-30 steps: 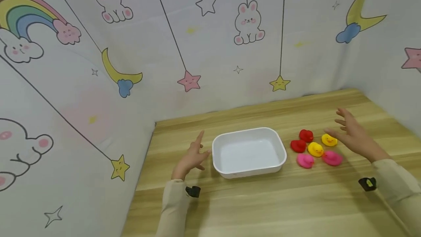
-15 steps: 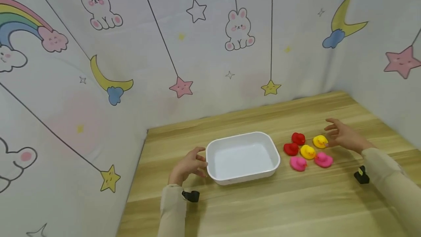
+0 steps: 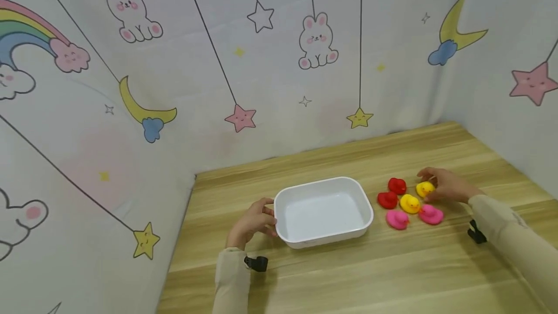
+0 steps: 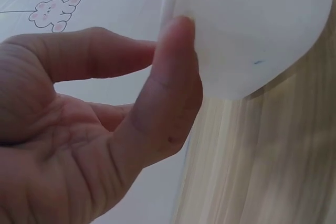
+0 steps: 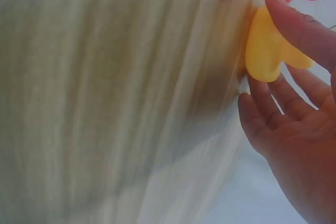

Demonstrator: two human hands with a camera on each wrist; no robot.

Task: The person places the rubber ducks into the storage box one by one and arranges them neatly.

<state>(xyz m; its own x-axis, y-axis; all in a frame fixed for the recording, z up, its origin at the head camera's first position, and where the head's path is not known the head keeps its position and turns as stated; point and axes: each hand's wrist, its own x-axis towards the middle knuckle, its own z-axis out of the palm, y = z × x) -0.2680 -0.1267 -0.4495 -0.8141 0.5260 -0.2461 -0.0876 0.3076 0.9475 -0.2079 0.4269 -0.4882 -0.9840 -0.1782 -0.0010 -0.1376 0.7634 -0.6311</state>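
Observation:
A white tray stands empty on the wooden table. My left hand cups its left end; in the left wrist view the thumb lies against the tray's outer wall. To the tray's right sits a cluster of toy ducks: two red, two yellow and two pink. My right hand pinches the far yellow duck, which still rests on the table. In the right wrist view this yellow duck sits between thumb and fingers.
Cloth walls printed with rabbits, stars and moons close the table in at the back, left and right. The second yellow duck sits in the middle of the cluster. A small black clip shows at each sleeve.
My left hand came down from open in the air onto the tray's left end. My right hand dropped from above the ducks and closed on the far yellow duck.

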